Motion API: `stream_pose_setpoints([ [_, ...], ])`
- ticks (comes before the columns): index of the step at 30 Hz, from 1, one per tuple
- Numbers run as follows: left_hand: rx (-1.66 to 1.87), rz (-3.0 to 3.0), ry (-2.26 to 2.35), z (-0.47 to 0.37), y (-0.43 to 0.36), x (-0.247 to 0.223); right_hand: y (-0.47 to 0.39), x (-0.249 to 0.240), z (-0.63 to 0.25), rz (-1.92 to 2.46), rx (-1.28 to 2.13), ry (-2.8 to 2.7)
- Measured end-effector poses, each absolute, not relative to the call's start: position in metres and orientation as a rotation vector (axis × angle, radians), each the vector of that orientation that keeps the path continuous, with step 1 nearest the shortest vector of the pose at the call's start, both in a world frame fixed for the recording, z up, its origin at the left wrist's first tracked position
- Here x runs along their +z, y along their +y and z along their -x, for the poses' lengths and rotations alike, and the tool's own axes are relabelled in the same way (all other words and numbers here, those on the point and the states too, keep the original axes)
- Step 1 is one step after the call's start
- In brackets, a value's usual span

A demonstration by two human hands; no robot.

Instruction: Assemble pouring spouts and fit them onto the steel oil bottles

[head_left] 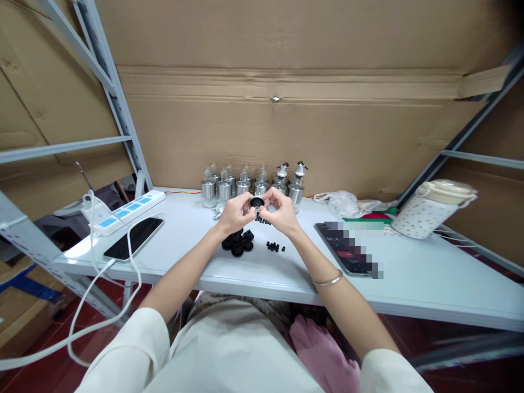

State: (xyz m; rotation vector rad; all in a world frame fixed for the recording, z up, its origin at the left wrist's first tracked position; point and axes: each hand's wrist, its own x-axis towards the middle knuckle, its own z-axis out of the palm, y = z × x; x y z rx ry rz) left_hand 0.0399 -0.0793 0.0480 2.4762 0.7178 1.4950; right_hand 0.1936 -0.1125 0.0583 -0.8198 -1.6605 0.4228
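Note:
Between my left hand (237, 213) and my right hand (281, 210) is a small round black cap (257, 202) with a light rim, held by the fingers of both over the middle of the table. Below my left hand lies a cluster of round black caps (237, 244). Small black plugs (273, 246) sit to the right of them, with more dark pieces (263, 219) just under my hands. Behind stand several glass bottles with silver bands (225, 189); two at the right end carry spout tops (282, 170).
On the left are a white power strip (131, 212), a phone (134, 239) and white cables (133, 262). A second phone (344, 248), a plastic bag (344, 203) and a dotted flask (428, 210) lie to the right on the table (409, 278). Cardboard stands behind.

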Motion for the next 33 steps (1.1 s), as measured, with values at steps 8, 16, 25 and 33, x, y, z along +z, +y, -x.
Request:
stream_pose_setpoints([
  [8,1.704,-2.581,0.544,-0.040,-0.078,0.043,-0.110,0.055,-0.193,0.754,0.230,-1.553],
  [16,1.678,-2.710,0.484,-0.043,-0.078,0.040,-0.109,0.060,-0.201,0.770,0.349,-1.571],
  [25,1.550,-2.842,0.574,-0.040,-0.080,0.043,-0.108,0.070,-0.209,0.833,0.535,-1.560],
  [33,1.320,-2.615,0.548,-0.046,-0.083,0.039,-0.104,0.071,-0.219,0.905,0.621,-1.601],
])
